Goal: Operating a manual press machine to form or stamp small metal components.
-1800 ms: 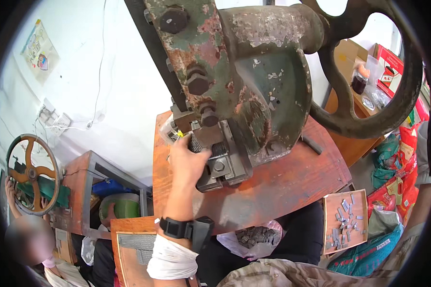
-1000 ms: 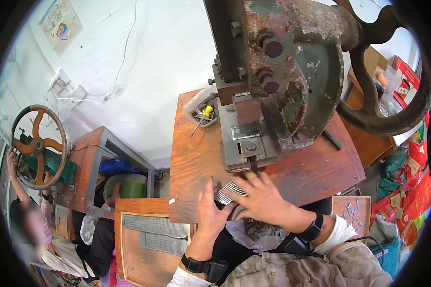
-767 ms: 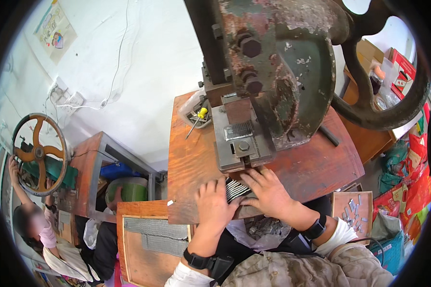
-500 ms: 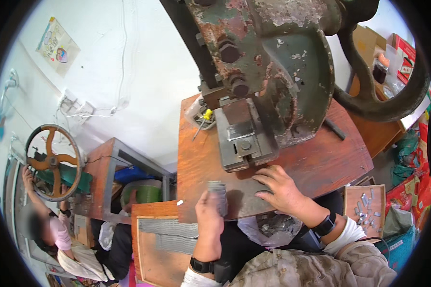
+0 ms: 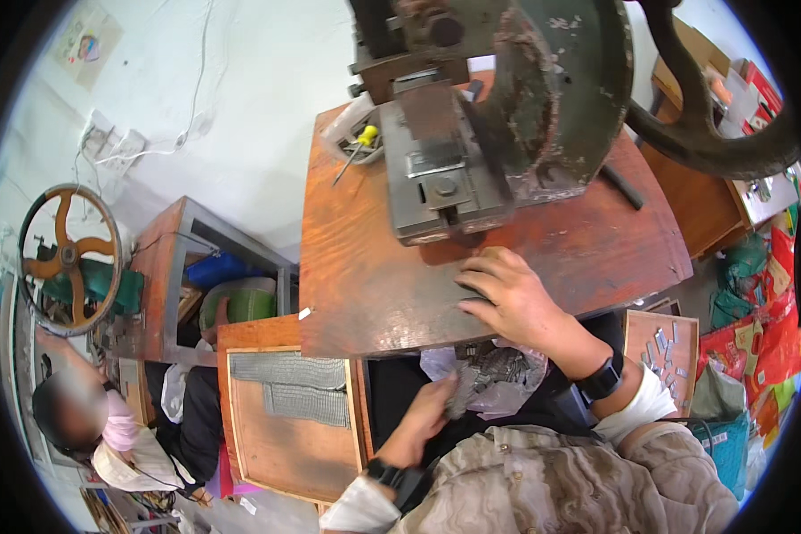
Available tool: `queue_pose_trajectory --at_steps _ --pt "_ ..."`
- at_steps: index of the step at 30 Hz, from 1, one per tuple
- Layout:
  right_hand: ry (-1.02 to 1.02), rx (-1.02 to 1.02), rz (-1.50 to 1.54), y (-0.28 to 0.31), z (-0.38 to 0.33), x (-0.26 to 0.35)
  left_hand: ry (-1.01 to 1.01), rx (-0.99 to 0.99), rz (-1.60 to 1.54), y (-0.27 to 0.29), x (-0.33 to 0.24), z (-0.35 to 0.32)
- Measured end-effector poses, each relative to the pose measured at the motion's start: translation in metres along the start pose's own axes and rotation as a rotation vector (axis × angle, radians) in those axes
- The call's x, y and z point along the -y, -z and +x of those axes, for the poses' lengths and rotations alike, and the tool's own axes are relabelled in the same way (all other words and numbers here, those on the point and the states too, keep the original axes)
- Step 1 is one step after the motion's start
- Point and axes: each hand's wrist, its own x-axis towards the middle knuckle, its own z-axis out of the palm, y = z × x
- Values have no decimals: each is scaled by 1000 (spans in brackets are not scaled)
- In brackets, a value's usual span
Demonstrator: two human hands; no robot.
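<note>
Grey rows fill only the far part of the left tray, the left hand holding a blurred grey clump, the empty right hand half-spread.

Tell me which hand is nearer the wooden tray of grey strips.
Left. The left hand is a little to the right of the tray; the right hand is farther right, over the tabletop in front of the press.

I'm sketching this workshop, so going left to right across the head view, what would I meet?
Brown-spoked wheel, large tray with grey strips, left hand holding a blurred grey piece, right hand, small tray, red bags.
</note>
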Motion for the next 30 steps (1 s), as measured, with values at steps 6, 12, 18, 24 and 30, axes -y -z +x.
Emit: queue_pose_trajectory --at_steps 6,12,18,24,30 --pt "-19 67 -161 11 -10 -1 -485 -851 805 89 19 9" --pt "-91 93 -126 6 2 12 -92 -1689 970 321 62 -44" --pt "-158 106 -164 2 4 13 117 -1246 804 336 46 -53" --pt "-176 123 -197 0 6 16 -192 -1024 587 355 38 -76" --pt "-186 129 -227 -2 5 19 -220 -871 374 384 52 -76"
